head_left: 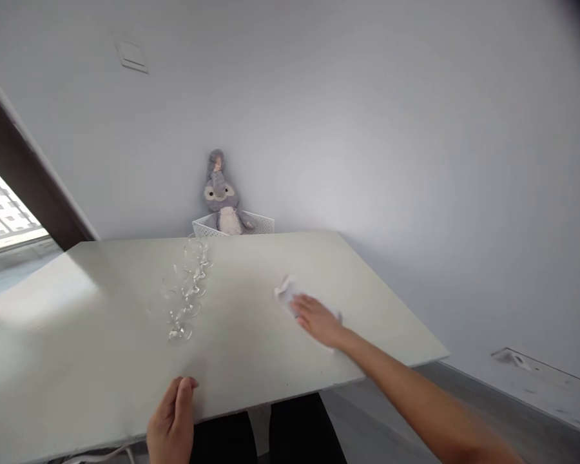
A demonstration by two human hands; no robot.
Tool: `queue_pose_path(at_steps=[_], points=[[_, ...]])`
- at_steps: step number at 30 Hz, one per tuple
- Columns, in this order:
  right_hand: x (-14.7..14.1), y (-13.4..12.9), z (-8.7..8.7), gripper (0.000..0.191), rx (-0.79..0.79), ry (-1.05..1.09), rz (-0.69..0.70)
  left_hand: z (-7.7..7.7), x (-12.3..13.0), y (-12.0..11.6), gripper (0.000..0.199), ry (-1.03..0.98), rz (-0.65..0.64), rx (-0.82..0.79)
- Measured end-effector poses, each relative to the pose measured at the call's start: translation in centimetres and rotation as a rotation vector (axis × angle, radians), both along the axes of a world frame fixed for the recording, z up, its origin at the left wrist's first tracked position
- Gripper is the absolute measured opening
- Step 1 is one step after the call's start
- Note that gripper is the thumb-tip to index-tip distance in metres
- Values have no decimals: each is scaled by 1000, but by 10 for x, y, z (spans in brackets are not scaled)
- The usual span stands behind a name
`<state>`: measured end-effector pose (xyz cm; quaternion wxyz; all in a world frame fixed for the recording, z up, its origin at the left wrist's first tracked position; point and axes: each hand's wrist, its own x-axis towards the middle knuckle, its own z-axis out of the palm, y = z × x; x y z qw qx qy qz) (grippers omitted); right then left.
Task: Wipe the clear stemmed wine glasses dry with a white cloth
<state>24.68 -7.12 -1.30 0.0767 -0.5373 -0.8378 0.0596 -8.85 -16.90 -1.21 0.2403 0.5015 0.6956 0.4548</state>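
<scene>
A white cloth [286, 291] lies on the white table [241, 348], right of the middle. My right hand [318, 319] presses on it from above, fingers stretched toward the upper left; the hand is slightly blurred and covers part of the cloth. Near the table's front edge my left hand [173, 419] is curled closed with nothing visible in it. Beyond my left hand, several clear stemmed glasses [178, 331] stand in a row running away toward the back edge.
A grey plush toy [221, 196] sits in a white perforated basket [263, 224] behind the table's back edge, against the wall. A window [4, 206] with a dark frame is at the left. A cable [96, 457] shows under the front edge.
</scene>
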Motion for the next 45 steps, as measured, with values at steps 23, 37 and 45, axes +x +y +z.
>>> queue_pose_path(at_steps=[23,37,45], points=[[52,-39,5,30,-99,495,-479,48,-27,86,34,-1545,-114,-77],[-30,53,43,11,-480,1917,-477,64,-6,78,20,-1579,-20,-62],[-15,72,81,11,409,1931,-409,67,78,130,19,-1459,-351,-40]])
